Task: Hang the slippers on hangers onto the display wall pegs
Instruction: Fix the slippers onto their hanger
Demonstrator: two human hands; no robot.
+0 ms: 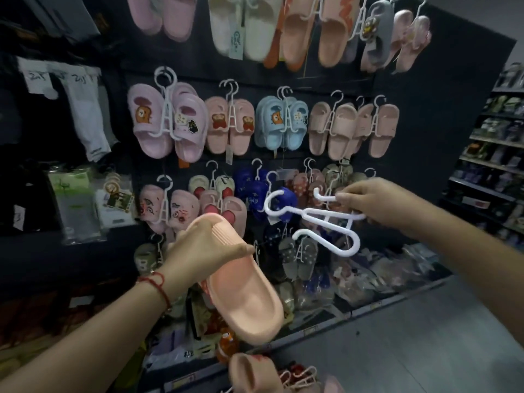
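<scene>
My left hand point(204, 245) grips a peach slipper point(246, 304) by its strap, sole side toward me, heel pointing down and right. My right hand point(368, 204) pinches a white plastic slipper hanger point(317, 217) at one end; the hanger lies sideways with its hook pointing left, apart from the slipper. Behind both stands the dark display wall point(419, 123), where several pairs of slippers hang on white hangers in rows. Another peach slipper point(249, 373) lies at the bottom edge beside a second white hanger point(303, 377).
Bagged slippers point(354, 279) fill a low shelf at the foot of the wall. Socks and packets point(85, 120) hang at left. Stocked store shelves point(493, 154) stand at right, with grey floor point(425, 336) in between.
</scene>
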